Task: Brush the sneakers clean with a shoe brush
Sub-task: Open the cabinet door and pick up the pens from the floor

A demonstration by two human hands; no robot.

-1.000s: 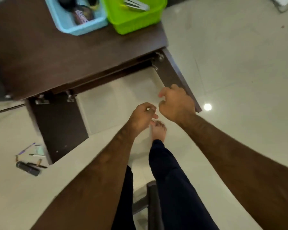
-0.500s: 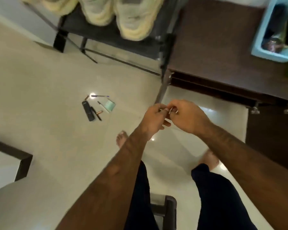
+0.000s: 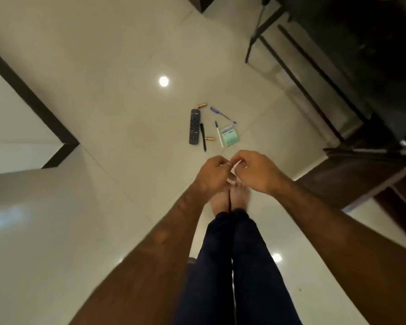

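No sneaker and no shoe brush shows in the head view. My left hand (image 3: 212, 174) and my right hand (image 3: 258, 173) meet in front of me, above my bare feet (image 3: 240, 195). All the fingers are curled. The thumb and forefinger of my right hand pinch a thin ring (image 3: 229, 163) on a finger of my left hand. My left hand holds nothing.
On the tiled floor ahead lie a black remote (image 3: 194, 126), a black pen (image 3: 203, 137), a white pen (image 3: 219, 134), a purple pen (image 3: 222, 114), a green packet (image 3: 230, 135) and two small batteries. A black metal rack (image 3: 314, 73) and a dark wooden desk (image 3: 361, 174) stand at the right. A wall corner (image 3: 63, 141) is at the left.
My view has swung left, from the desk with its bins, past the rack with pale sneakers, to the open floor. My hands stay together in front of me.
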